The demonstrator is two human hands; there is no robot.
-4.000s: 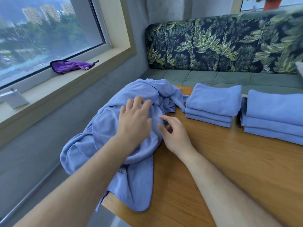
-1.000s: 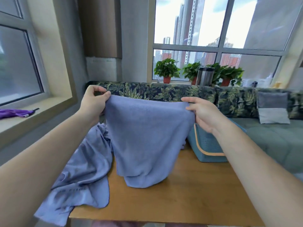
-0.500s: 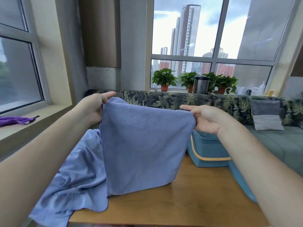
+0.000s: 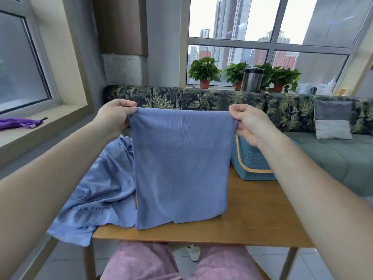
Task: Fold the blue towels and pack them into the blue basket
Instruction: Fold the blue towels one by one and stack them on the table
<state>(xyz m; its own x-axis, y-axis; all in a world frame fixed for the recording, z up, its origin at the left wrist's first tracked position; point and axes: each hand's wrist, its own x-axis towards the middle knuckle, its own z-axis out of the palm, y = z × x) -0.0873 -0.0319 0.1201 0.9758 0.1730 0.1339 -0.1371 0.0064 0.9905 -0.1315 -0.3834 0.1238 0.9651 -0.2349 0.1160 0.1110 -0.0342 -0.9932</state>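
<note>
blue basket (image 4: 252, 162): partly behind held towel (image 4: 181, 162) | loose towel (image 4: 101, 184) lettering: blurred

High-rise home lounge, leaf-print sofa (image 4: 201, 100), potted plants (image 4: 204, 72) on windowsill, wooden table (image 4: 252, 215), tower-block view

Both bare arms reach forward, raised and spread apart. The left hand (image 4: 115, 116) pinches the upper left corner of the towel (image 4: 181, 158). The right hand (image 4: 250, 124) pinches the upper right corner, fingers (image 4: 238, 109) curled over its top edge.
</note>
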